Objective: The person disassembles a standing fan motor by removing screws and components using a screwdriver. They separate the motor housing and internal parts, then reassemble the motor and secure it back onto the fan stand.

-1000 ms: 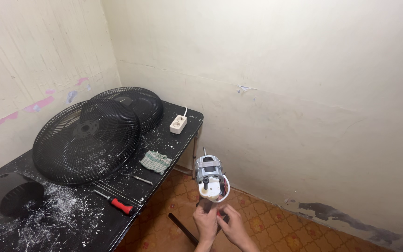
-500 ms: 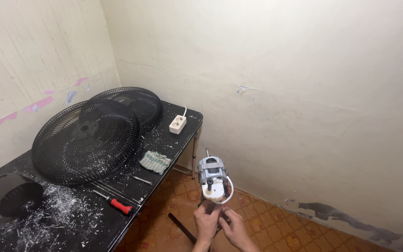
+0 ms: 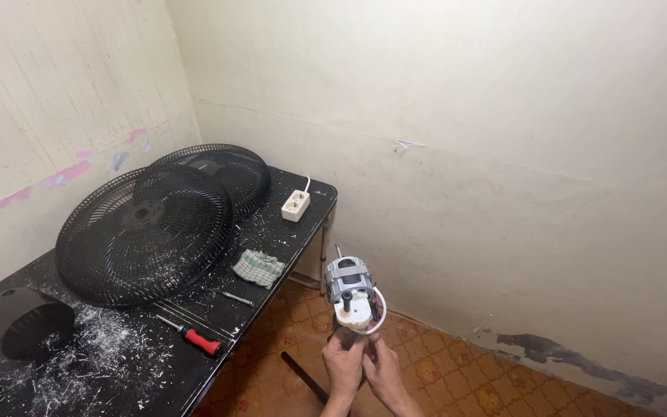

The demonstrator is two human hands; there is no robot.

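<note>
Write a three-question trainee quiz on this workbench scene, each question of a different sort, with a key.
1. True or false: the fan motor is lying on the black table.
2. Multiple choice: what lies on the table just right of the front fan grille? A) a checked cloth B) a hammer C) a cup
3. Fill in: the screwdriver near the table's front edge has a ____ handle.

Key
1. False: the left hand and right hand hold it up from below, over the tiled floor.
2. A, the checked cloth.
3. Red.
</note>
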